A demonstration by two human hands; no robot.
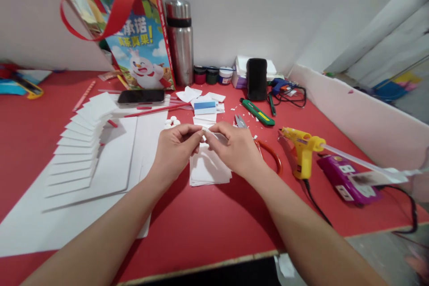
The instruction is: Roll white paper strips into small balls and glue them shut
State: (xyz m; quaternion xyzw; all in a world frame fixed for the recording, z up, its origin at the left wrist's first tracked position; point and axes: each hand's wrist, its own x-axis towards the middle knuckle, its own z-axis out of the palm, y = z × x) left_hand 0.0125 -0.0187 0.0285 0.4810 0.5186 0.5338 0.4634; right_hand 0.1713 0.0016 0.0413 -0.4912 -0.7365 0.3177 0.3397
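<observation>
My left hand (176, 145) and my right hand (234, 147) meet over the middle of the red table (208, 223). Both pinch a small white paper piece (208, 133) between their fingertips. Just under them lies a stack of white paper squares (208, 170). Scissors with red handles (268, 152) lie partly hidden behind my right hand.
A fanned row of white strips (78, 143) rests on large white sheets at left. A yellow glue gun (303, 152) and purple power strip (345, 178) stand at right. Farther back are a green utility knife (258, 112), a phone (140, 96), a steel flask (180, 40), paint pots and a printed bag (134, 31).
</observation>
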